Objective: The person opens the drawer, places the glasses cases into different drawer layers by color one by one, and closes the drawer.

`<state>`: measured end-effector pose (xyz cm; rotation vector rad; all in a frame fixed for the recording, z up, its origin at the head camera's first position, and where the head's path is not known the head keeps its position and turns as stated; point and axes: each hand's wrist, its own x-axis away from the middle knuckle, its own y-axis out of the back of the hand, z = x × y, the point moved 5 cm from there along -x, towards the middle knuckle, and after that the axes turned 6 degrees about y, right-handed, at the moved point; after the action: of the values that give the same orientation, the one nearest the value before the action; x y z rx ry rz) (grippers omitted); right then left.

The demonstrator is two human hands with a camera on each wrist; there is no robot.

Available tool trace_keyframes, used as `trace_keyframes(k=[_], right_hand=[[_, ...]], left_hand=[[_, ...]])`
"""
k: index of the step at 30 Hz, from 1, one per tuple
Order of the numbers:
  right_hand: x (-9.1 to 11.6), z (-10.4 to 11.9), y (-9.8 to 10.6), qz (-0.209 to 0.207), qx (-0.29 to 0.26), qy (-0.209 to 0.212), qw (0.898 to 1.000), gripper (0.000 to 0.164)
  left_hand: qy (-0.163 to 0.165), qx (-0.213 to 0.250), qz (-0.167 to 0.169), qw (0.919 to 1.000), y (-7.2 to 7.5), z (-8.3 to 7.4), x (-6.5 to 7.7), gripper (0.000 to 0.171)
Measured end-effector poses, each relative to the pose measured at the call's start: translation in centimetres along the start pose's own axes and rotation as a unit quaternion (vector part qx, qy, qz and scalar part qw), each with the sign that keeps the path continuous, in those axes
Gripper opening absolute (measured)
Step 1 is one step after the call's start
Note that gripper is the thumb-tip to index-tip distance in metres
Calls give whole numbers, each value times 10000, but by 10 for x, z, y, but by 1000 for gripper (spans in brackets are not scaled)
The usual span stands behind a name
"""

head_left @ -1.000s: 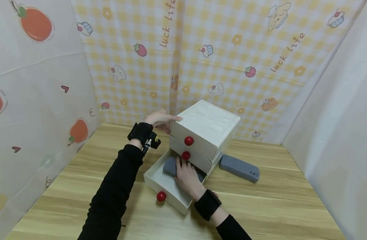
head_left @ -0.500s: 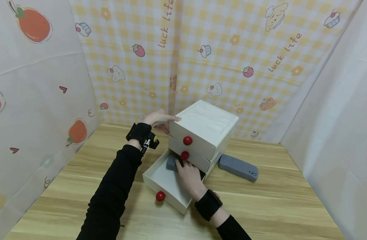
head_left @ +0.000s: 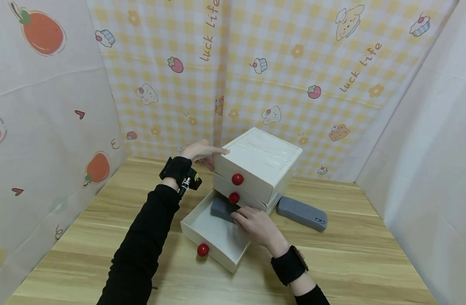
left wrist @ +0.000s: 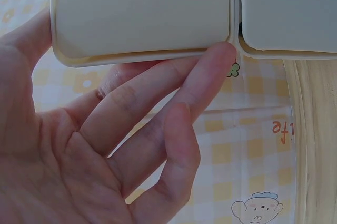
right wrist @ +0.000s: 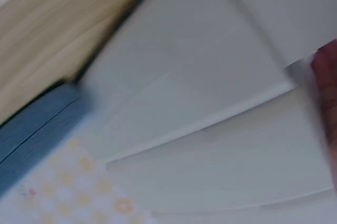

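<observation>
A small white drawer cabinet (head_left: 265, 156) with red knobs stands on the table, its bottom drawer (head_left: 202, 231) pulled out. My left hand (head_left: 202, 152) holds the cabinet's upper left corner, thumb on top and fingers against the side. Inside the open drawer, toward its back, lies a grey glasses case (head_left: 222, 208). Over the drawer's right side, my right hand (head_left: 261, 226) has bent fingers right at that case's near end, which they hide; I cannot tell if they grip it. A second grey glasses case (head_left: 302, 213) with a glasses mark lies right of the cabinet.
The wooden table (head_left: 332, 262) extends around the cabinet. A yellow checked curtain (head_left: 286, 84) hangs behind, with pale cloth walls at both sides. The bottom drawer's red knob (head_left: 203, 250) juts out toward the front.
My right hand has drawn back to the right from inside the drawer, uncovering more of the case there. Earlier that case shifted slightly right and back. My left hand has stayed at the corner.
</observation>
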<state>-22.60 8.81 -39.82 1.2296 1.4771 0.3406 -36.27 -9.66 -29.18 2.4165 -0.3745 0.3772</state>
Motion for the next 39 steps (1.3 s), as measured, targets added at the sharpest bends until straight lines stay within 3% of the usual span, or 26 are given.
trace_keyframes(k=[2,5,10,17,19,22,25,27,28,30,33,36,39], right_hand=[[5,-3,5,-218,-152,239,9994,12],[12,-8,14,-650,-138,485,9966,26],[22,-21,32,-1499,-43,502,9874,29],[37,-33,42,-2032,294,693,9762,29],[46,-41,42,-2072,465,510,9759,32],[61,-56,40,-1777,581,-40,9824,35],[79,-74,34,-1125,750,-964,9861,30],[91,-87,29,-496,754,-1752,9804,22],[98,-92,26,-143,696,-2167,9737,22],[112,-101,20,592,460,-2934,9531,37],[134,-109,10,1458,-225,-3854,9109,60],[153,-112,5,2030,-723,-4420,8708,74],[167,-113,3,2577,-928,-4713,8384,83]], left_hand=[[0,25,4,10000,0,0,0,56],[16,72,17,10000,-1,0,-1,58],[-18,121,26,9999,-2,-1,-1,58],[-38,215,-2,9998,-2,-2,-3,46],[-30,177,-21,9998,-2,-1,-3,47],[3,68,-35,10000,-1,0,-3,52],[-3,65,-14,10000,0,1,-2,57],[-2,144,6,9999,0,1,-1,60],[-3,182,14,9998,0,0,-1,60],[2,247,32,9997,-1,0,0,60],[24,274,22,9996,-1,1,1,59],[8,257,19,9997,-1,1,1,58],[-5,239,5,9997,-1,1,2,56]])
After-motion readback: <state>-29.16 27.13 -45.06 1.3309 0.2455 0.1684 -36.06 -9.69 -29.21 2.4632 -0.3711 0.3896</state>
